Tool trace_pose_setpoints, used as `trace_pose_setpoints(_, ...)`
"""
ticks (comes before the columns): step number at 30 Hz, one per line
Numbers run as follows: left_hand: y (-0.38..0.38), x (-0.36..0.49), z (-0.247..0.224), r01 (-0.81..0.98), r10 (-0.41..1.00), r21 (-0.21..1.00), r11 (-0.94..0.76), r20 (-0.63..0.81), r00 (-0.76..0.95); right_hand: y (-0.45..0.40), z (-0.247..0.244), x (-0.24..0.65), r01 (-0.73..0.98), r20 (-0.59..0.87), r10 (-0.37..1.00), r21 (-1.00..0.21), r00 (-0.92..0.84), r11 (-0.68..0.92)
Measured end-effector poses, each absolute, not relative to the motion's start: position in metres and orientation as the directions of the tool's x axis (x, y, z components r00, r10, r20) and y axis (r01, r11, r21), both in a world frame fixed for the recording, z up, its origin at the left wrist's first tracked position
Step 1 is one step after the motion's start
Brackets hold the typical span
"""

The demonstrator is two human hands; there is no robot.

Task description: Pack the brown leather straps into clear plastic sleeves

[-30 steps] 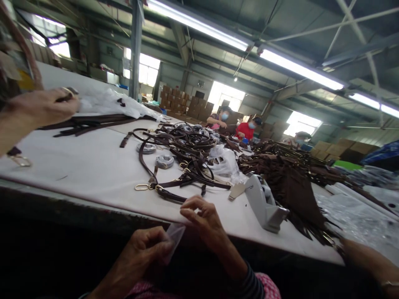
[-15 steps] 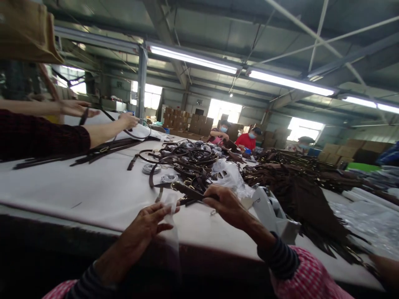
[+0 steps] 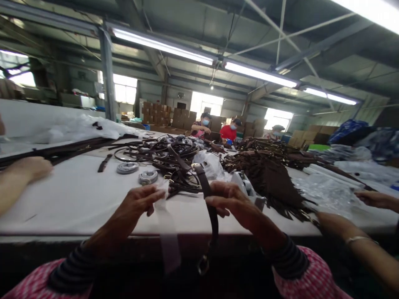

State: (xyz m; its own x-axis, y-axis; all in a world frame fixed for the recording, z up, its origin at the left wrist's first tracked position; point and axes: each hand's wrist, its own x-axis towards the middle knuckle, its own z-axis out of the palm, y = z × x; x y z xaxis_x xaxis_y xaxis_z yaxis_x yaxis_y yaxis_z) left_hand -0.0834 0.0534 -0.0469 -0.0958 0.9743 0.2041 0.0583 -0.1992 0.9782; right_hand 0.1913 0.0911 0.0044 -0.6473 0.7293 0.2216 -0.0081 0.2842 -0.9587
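My left hand (image 3: 140,203) pinches the top of a clear plastic sleeve (image 3: 170,245), which hangs down past the table's front edge. In my right hand (image 3: 229,199) is a dark brown leather strap (image 3: 213,222), gripped between thumb and fingers. A metal buckle (image 3: 203,265) hangs at the strap's lower end, and its upper part leans over the table. Behind my hands lies a tangled heap of brown straps (image 3: 177,153) with metal rings. Two coiled grey bundles (image 3: 148,177) rest left of the heap.
Brown fringed leather pieces (image 3: 274,178) are piled to the right, beside a white tape dispenser (image 3: 246,185). Clear plastic bags (image 3: 333,187) lie farther right. A co-worker's hand (image 3: 29,168) is at left; co-workers' arms (image 3: 346,232) reach in at right. Masked people (image 3: 229,131) work across the table.
My view has turned right. My right hand has lifted the strap from near the heap, and its buckled end now hangs down. My left hand still holds the plastic sleeve.
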Motion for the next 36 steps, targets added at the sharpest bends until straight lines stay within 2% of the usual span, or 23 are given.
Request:
trace_pose_setpoints(3,0.019,-0.079,-0.085,-0.055,0.996,0.998,-0.012,0.007,-0.094,0.092,0.012,0.195,-0.063,0.282,0.733,-0.948,-0.619,0.312)
trace_pose_setpoints(5,0.002,-0.068,-0.100,-0.100,0.998,0.994,0.046,-0.051,-0.042,0.093,0.017,0.191,-0.111,0.328,0.743,-0.938,-0.583,0.328)
trace_pose_setpoints(11,-0.012,-0.036,-0.111,-0.085,0.998,0.995,-0.051,0.047,-0.047,0.091,0.045,0.170,-0.255,0.498,0.733,-0.867,-0.463,0.428)
trace_pose_setpoints(17,-0.008,-0.032,-0.125,-0.043,0.989,0.992,-0.122,0.118,-0.084,0.078,0.062,0.154,-0.250,0.521,0.716,-0.853,-0.465,0.458)
trace_pose_setpoints(23,-0.001,-0.033,-0.139,-0.076,0.993,0.995,-0.071,0.064,-0.095,0.081,0.065,0.146,-0.205,0.565,0.735,-0.824,-0.374,0.529)
trace_pose_setpoints(29,0.006,-0.032,-0.154,-0.137,0.988,0.987,-0.078,0.057,-0.146,0.092,0.053,0.136,-0.220,0.575,0.761,-0.818,-0.300,0.531)
trace_pose_setpoints(36,0.005,-0.026,-0.154,-0.125,0.974,0.989,-0.082,0.053,-0.222,0.089,0.048,0.130,-0.201,0.558,0.784,-0.830,-0.272,0.521)
